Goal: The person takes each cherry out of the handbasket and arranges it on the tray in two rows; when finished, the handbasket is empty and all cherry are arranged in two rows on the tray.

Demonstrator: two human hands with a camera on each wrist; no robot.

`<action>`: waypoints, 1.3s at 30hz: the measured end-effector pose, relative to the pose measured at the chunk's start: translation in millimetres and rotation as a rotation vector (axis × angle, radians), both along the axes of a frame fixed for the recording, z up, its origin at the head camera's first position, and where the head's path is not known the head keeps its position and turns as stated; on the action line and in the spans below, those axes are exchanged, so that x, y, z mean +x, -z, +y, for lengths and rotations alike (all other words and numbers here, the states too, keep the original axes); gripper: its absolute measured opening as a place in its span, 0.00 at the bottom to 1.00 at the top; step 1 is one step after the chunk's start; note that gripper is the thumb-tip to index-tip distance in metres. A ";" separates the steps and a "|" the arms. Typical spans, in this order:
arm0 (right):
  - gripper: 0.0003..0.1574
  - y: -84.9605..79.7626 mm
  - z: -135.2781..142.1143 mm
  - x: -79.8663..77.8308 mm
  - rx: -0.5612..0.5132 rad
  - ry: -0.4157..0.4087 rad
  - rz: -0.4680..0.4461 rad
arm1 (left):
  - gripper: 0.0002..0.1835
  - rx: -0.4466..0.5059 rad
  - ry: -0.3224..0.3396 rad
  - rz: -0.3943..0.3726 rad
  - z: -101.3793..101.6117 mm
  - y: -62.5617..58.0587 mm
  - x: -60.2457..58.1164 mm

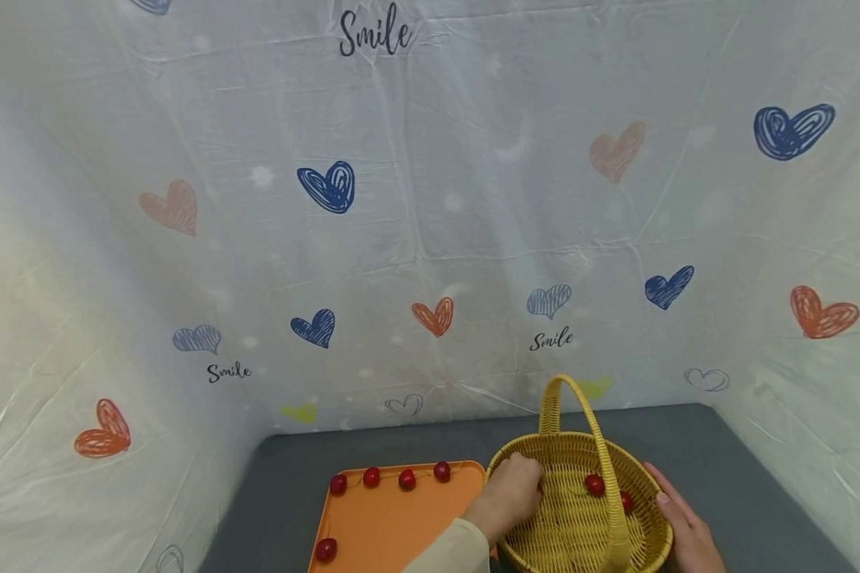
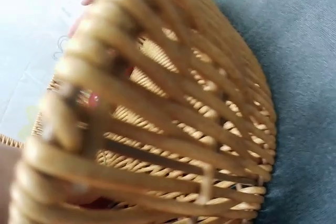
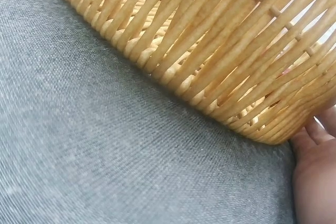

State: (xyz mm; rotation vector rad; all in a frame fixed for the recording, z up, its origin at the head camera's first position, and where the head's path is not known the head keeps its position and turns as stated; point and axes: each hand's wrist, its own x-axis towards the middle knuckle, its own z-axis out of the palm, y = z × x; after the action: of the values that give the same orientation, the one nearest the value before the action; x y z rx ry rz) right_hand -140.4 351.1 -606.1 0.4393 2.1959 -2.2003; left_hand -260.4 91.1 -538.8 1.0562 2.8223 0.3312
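A yellow wicker basket [image 1: 559, 493] with a tall arched handle stands on the grey cloth surface. My left hand [image 1: 514, 487] reaches over its left rim, fingers curled down inside, pinching a red cherry [image 1: 541, 489] that is mostly hidden. Two more cherries, one nearer [image 1: 595, 485] and one farther right [image 1: 627, 501], lie in the basket. Against the outside of the right wall rests my right hand [image 1: 688, 529], its fingers fairly straight. The right wrist view shows this hand [image 3: 317, 166] touching the basket's side low down. Woven wall fills most of the left wrist view.
Left of the basket lies an orange tray [image 1: 394, 533]. Several cherries sit along its far edge, and one cherry [image 1: 326, 549] is near its left edge. A pale curtain [image 1: 430, 199] printed with hearts hangs behind and on both sides of the grey surface [image 1: 745, 477].
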 end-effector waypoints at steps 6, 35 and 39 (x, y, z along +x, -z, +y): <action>0.52 1.5 -0.2 -1.4 0.001 0.003 0.015 | 0.10 0.072 0.049 -0.064 -4.0 1.5 1.7; 0.53 3.7 2.7 2.1 -0.062 -0.005 0.024 | 0.13 0.505 0.278 -0.025 -68.3 -24.5 48.0; 0.52 2.7 2.5 0.5 -0.071 -0.006 -0.006 | 0.14 0.536 0.273 -0.010 -82.5 -27.5 52.2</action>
State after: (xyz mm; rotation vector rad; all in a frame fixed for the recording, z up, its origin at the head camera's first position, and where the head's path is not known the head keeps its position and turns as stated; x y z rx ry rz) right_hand -140.0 353.6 -608.7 0.4363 2.1057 -2.2624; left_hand -208.2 8.5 -511.3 1.4987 2.5839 1.0949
